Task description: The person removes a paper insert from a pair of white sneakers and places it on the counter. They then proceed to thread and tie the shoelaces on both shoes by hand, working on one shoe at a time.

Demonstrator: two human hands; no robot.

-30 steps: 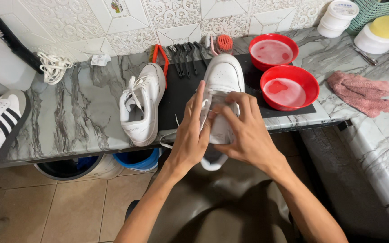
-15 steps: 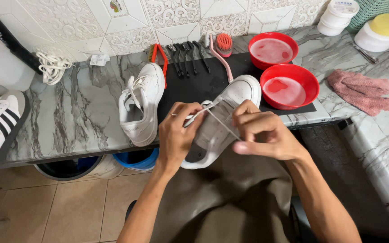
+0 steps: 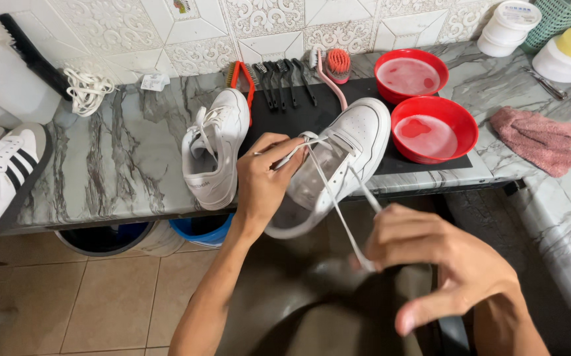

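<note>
While my left hand (image 3: pixel 267 177) grips the white sneaker (image 3: pixel 335 161) over the bench (image 3: pixel 100 171) edge, my right hand (image 3: pixel 430 254) pinches its half-withdrawn lace (image 3: pixel 331 198) (upper eyelets look empty; its mate (image 3: pixel 216 153) remains laced).

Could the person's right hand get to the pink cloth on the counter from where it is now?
Probably yes: the pink cloth lies uncovered on the counter's right side, nothing between. But the right hand is pulling a white lace and would have to let go first.
</note>
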